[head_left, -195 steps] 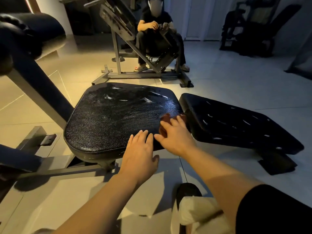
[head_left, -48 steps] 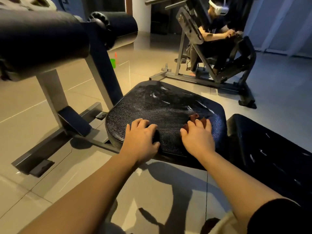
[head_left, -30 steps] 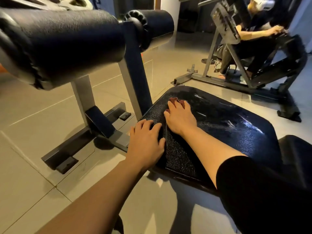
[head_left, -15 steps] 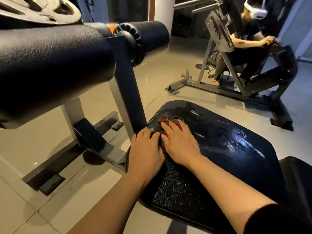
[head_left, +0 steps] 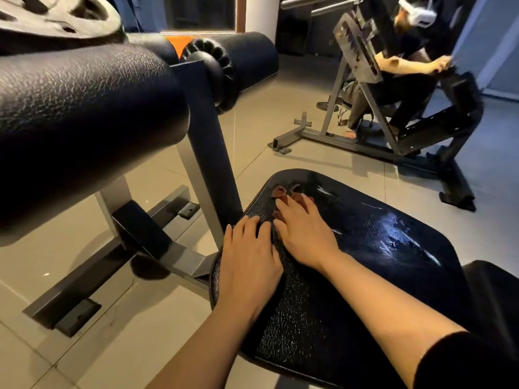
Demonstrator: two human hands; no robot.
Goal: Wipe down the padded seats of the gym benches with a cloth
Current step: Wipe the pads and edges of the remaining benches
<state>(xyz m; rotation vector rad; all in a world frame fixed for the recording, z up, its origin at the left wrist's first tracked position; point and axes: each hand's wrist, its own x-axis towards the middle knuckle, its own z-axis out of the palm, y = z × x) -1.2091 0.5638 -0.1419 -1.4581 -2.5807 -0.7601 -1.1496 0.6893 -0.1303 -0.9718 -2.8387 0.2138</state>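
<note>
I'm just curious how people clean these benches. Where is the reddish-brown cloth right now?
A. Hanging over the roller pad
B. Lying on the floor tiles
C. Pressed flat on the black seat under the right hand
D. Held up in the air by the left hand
C: the cloth peeks out from beneath the right hand, which lies flat on the seat pad; the left hand rests bare at the pad's edge.

Both forearms are reaching forward; the left hand (head_left: 250,255) is lying flat, fingers spread, while the right hand (head_left: 304,234) is apparently pressing down, palm flat.
</note>
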